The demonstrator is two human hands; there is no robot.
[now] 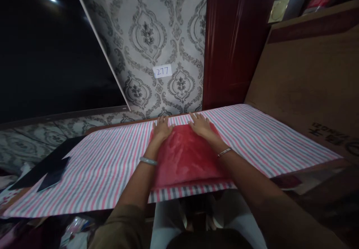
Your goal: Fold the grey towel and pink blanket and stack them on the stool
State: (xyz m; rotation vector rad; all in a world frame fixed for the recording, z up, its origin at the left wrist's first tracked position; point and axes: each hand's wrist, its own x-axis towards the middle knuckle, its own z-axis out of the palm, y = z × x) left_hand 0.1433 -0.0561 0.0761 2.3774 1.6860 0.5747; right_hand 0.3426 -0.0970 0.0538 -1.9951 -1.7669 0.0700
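A red, plush-looking folded cloth (186, 155) lies flat on a pink, grey and white striped tablecloth (112, 163), close to the front edge. My left hand (162, 129) rests palm down at its far left corner, fingers spread and pointing toward the wall. Across from it, my right hand (200, 124) lies over the far right corner, fingers also spread. Neither hand grips anything. Soft ridges and smears of sheen show on the red surface between my forearms.
A dark flat object (54, 174) lies on the table's left end. A large cardboard box (305, 84) borders the right side. Behind stand a patterned wall with a paper marked 277 (162, 71), a dark screen (56, 54) and a dark red door panel (232, 46).
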